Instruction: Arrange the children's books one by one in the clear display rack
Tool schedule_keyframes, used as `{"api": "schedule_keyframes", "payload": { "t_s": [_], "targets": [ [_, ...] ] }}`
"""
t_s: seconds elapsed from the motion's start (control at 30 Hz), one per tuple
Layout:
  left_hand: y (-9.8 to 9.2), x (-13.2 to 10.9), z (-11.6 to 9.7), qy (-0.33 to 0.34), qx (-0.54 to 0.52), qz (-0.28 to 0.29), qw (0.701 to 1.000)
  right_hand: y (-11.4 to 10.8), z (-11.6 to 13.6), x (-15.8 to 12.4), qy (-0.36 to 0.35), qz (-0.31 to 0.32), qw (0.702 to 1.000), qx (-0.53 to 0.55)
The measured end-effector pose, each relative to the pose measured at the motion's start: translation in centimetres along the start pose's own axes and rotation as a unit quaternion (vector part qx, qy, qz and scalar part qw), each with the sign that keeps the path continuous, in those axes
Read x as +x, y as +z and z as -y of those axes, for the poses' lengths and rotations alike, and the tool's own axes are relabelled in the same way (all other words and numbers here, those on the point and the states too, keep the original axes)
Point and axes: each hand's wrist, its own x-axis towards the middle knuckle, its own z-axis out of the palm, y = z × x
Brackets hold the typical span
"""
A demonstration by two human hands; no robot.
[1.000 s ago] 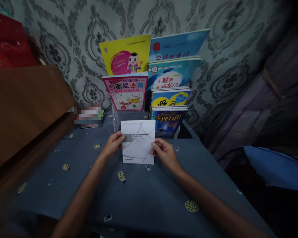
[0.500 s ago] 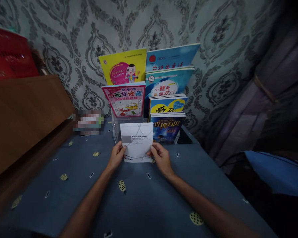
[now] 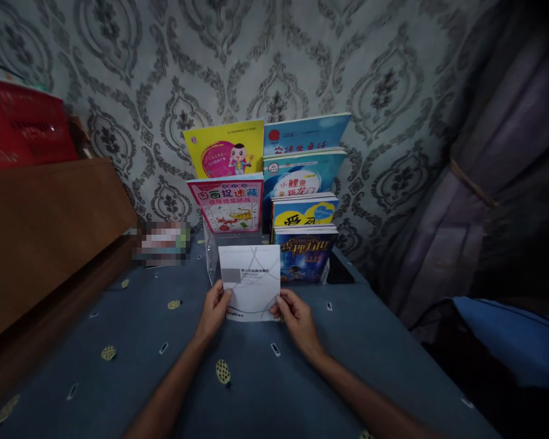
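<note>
A white printed booklet [image 3: 251, 292] is held upright between both hands, in front of a clear rack of books. My left hand [image 3: 214, 310] pinches its lower left edge, thumb on the front. My right hand [image 3: 297, 320] grips the lower right edge the same way. Behind it on the left stand a pink book [image 3: 234, 206] and a yellow book [image 3: 226, 148]. On the right, a dark blue book [image 3: 304, 259] stands in front of a yellow-and-blue one [image 3: 305, 211], a teal one [image 3: 306, 174] and a blue one [image 3: 308, 131].
A blurred, pixelated item [image 3: 162, 242] lies on the patterned tablecloth [image 3: 132, 323] at the left. Farther left, a red bag [image 3: 25, 125] rests on a brown box [image 3: 50, 225]. A dark flat object [image 3: 341, 271] lies right of the books. A tied curtain [image 3: 462, 201] hangs at the right.
The whole scene sits lower in the picture as the camera view has tilted up. Both hands keep their hold on the booklet, which stays in nearly the same place before the rack.
</note>
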Motion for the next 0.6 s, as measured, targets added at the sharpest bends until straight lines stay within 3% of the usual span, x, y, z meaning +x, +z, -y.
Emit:
{"api": "schedule_keyframes", "payload": {
  "t_s": [0.3, 0.6],
  "targets": [
    [-0.1, 0.1, 0.4, 0.007, -0.005, -0.013, 1.000, 0.0, -0.2, 0.1, -0.006, -0.004, 1.000, 0.001],
    [-1.0, 1.3, -0.4, 0.017, -0.018, -0.037, 0.999, 0.5, 1.6, 1.6, -0.009, 0.029, 0.999, -0.008]
  ]
}}
